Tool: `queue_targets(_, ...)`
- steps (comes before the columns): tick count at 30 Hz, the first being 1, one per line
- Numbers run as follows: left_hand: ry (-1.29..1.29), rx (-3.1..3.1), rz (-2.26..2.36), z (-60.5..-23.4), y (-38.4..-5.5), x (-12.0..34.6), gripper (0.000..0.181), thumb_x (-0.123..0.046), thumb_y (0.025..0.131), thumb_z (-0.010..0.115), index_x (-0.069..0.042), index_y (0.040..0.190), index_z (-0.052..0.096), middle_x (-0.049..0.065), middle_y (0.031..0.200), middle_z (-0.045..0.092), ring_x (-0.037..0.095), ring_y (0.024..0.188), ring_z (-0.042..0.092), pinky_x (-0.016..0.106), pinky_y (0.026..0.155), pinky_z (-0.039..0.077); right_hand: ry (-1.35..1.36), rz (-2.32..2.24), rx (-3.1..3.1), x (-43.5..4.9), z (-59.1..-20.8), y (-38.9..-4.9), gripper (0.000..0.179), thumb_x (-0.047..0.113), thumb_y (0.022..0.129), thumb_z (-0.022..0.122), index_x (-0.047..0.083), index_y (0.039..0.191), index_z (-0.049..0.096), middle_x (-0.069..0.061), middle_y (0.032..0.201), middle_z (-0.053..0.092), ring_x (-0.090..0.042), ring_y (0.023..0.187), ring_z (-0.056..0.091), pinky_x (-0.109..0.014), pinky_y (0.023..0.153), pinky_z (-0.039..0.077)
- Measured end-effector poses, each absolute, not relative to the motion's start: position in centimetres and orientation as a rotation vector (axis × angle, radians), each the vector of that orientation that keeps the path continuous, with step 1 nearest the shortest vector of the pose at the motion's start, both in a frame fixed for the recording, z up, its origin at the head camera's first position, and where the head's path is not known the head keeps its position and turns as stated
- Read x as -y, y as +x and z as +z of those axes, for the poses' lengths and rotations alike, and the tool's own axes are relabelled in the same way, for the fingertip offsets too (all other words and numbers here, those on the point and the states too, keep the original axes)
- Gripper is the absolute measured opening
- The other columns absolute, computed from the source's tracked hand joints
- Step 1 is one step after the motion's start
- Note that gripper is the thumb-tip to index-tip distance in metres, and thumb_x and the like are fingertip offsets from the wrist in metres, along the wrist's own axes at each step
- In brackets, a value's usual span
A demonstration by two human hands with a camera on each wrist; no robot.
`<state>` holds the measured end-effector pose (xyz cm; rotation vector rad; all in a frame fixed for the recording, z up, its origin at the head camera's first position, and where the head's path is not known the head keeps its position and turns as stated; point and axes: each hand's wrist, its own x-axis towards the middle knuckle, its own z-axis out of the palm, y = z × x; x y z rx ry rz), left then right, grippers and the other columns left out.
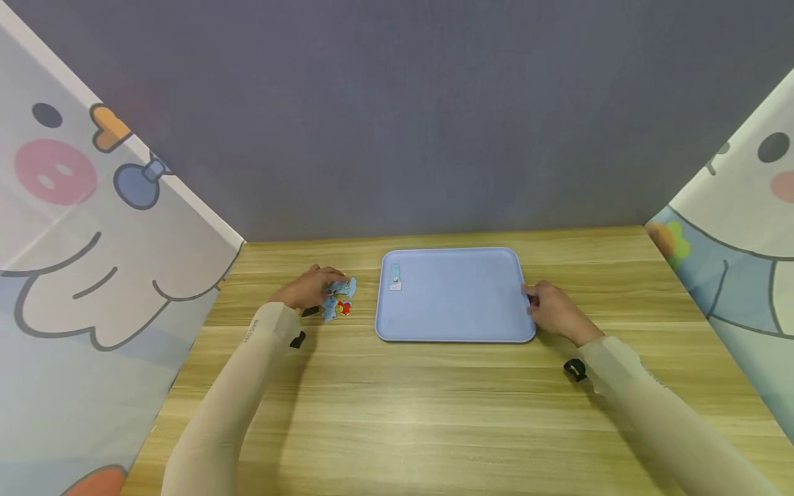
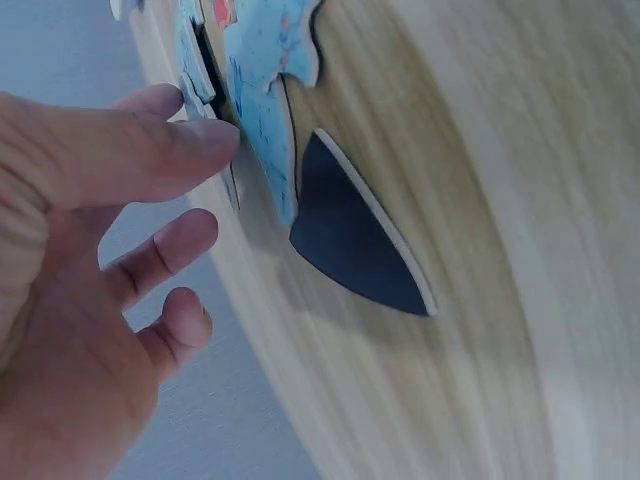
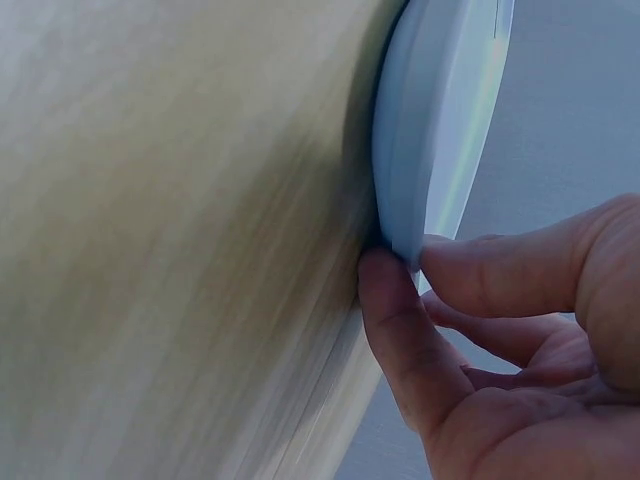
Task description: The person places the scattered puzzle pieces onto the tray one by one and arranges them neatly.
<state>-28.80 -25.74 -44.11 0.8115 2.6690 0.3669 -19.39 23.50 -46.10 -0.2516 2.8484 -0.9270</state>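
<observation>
My left hand (image 1: 312, 288) is at a loose group of light-blue puzzle pieces (image 1: 329, 308) on the left of the table. In the left wrist view, its thumb and index finger pinch a thin puzzle piece (image 2: 232, 188), mostly hidden behind the thumb; the other fingers curl loosely. A dark, face-down piece (image 2: 355, 235) lies close by. One piece has a red pattern (image 1: 344, 308). On the right, my right hand (image 1: 554, 310) holds the rim of a pale blue tray (image 1: 462, 296) between thumb and fingers. A small puzzle piece (image 1: 395, 277) lies in the tray's left part.
The wood-grain table (image 1: 422, 406) runs back to a grey panel (image 1: 434, 124). Printed cartoon sheets (image 1: 80, 262) border it left and right. Black straps (image 1: 575, 370) hang by the wrists, below the pale sleeves.
</observation>
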Motion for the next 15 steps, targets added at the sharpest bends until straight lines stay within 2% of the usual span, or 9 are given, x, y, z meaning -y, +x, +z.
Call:
queue_targets(3, 0.827, -2.662, 0.356, -44.01, -28.77, 25.75, 0.058, 0.016, 0.083, 0.054, -0.007, 0.136, 0.051, 0.012, 0.14, 0.044, 0.03, 0.107, 0.042, 0.043, 0.087, 0.043, -0.252, -0.928, -2.845, -23.54, -46.12, -19.38, 0.046, -0.008, 0.083, 0.057, -0.019, 0.126, 0.046, -0.016, 0.086, 0.051, -0.027, 0.076, 0.05, -0.036, 0.065, 0.044)
queue_targets(8, 0.854, -2.663, 0.36, -44.3, -28.98, 25.9, 0.057, 0.014, 0.083, 0.057, -0.007, 0.136, 0.052, 0.011, 0.139, 0.045, 0.031, 0.112, 0.041, 0.044, 0.091, 0.042, -0.254, -0.933, -2.841, -23.54, -46.18, -19.41, 0.046, -0.008, 0.083, 0.056, -0.019, 0.126, 0.045, -0.016, 0.086, 0.051, -0.026, 0.076, 0.049, -0.036, 0.065, 0.045)
queue_targets(15, 0.908, -2.689, 0.382, -44.6, -29.22, 26.03, 0.052, -0.001, 0.083, 0.071, -0.005, 0.132, 0.055, 0.013, 0.133, 0.049, 0.032, 0.112, 0.043, 0.046, 0.093, 0.04, -0.269, -0.938, -2.84, -23.55, -46.16, -19.35, 0.045, -0.009, 0.083, 0.056, -0.02, 0.125, 0.045, -0.015, 0.084, 0.051, -0.026, 0.073, 0.049, -0.034, 0.063, 0.044)
